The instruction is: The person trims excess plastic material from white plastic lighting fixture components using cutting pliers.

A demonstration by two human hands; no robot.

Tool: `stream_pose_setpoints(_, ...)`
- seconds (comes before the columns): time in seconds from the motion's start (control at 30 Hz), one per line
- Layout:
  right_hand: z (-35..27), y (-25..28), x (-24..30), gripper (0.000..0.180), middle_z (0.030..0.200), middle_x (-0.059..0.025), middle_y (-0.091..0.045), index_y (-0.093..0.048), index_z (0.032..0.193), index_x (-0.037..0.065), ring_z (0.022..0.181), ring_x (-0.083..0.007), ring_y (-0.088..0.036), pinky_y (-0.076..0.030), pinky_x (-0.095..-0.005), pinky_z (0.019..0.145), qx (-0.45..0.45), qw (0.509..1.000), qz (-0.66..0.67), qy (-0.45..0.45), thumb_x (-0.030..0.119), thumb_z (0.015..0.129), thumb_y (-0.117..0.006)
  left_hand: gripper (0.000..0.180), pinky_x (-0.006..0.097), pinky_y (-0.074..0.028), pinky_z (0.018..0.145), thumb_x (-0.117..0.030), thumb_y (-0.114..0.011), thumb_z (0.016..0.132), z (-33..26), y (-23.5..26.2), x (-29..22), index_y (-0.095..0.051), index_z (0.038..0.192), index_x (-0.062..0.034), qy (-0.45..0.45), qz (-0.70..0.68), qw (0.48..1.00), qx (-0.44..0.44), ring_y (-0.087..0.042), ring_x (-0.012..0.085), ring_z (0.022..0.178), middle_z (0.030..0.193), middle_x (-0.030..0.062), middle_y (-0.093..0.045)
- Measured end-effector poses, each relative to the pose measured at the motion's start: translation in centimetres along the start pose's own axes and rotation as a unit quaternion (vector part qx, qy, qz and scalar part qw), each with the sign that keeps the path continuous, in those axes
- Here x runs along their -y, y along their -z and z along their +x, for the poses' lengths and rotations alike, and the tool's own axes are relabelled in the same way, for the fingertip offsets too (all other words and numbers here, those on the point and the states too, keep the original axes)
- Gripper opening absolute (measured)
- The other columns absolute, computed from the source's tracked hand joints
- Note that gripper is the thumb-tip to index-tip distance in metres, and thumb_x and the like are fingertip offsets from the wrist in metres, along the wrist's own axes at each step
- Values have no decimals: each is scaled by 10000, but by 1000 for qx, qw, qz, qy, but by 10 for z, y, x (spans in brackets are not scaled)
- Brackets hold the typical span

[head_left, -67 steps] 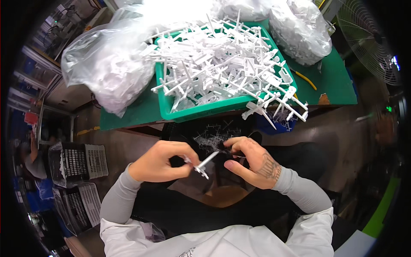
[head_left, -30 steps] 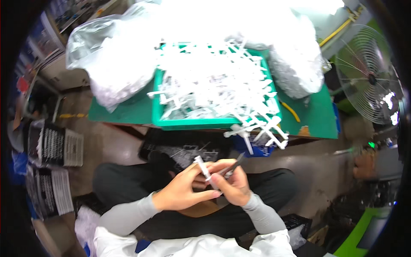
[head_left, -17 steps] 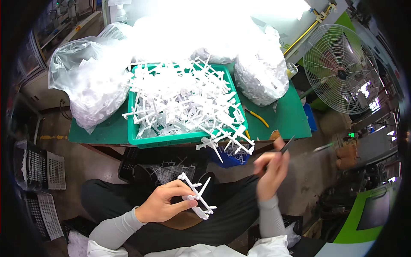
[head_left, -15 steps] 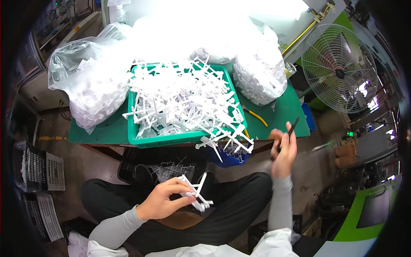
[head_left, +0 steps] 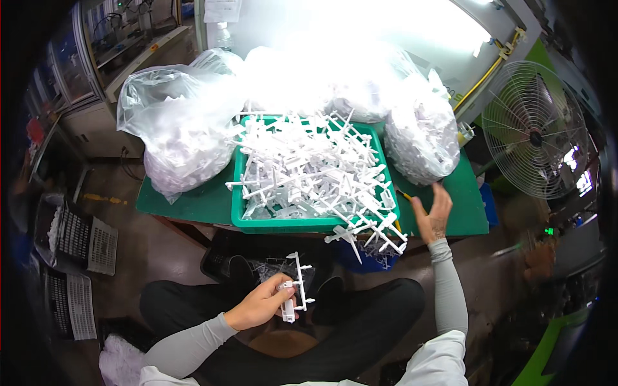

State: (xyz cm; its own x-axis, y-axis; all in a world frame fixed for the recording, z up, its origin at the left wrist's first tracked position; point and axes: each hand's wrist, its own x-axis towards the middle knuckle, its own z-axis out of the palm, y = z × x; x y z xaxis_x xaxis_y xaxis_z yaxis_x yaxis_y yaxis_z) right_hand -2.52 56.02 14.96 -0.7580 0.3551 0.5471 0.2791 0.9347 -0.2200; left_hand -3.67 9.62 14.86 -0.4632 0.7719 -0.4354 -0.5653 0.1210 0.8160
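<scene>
My left hand (head_left: pixel 261 303), above my lap, grips a white plastic moulded part (head_left: pixel 288 301) with a thin branched runner (head_left: pixel 300 283) still attached. The thumb lies across the part. On the right side of the green table, my right hand (head_left: pixel 436 217) is lowered with its thumb and fingers apart. A yellow-handled tool (head_left: pixel 405 196) lies beside its thumb, partly covered by the hand. A green tray (head_left: pixel 283 224) between the table's bags is heaped with similar white parts (head_left: pixel 309 167), and several hang over its front right corner.
Clear bags of white pieces stand on the table (head_left: pixel 473 219), including a left bag (head_left: pixel 187 151) and a right bag (head_left: pixel 421 138). Below are a blue bin (head_left: pixel 360 258) and a black crate (head_left: pixel 215 260). A large fan (head_left: pixel 535 137) stands right; grey baskets (head_left: pixel 102 244) sit left.
My right hand has come down onto the table; the dark slender tool it held no longer shows. My left hand has turned the white part more upright. The view has shifted.
</scene>
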Motion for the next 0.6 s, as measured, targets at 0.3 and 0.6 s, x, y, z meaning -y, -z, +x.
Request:
stream_pose_setpoints(0.3, 15, 26, 11, 593, 1211, -222, -538, -481, 1334, 57, 1124, -408, -534, -476, -501, 957, 297, 947, -120, 24, 319, 828, -646, 311, 256, -395, 398, -179, -466, 982, 25, -6, 10, -457, 1263, -47, 21, -38, 995, -93, -501, 120, 465, 721, 41, -504)
stream_pose_setpoints(0.6, -78, 133, 95, 178, 891, -60, -490, -511, 974, 81, 872, -234, -612, -581, -541, 820, 216, 606, 694, -323, 138, 817, -573, 395, 278, -480, 531, 14, -485, 868, 1, 4, -1, -392, 1248, -34, -46, -105, 993, -5, -551, 146, 589, 782, 56, -509)
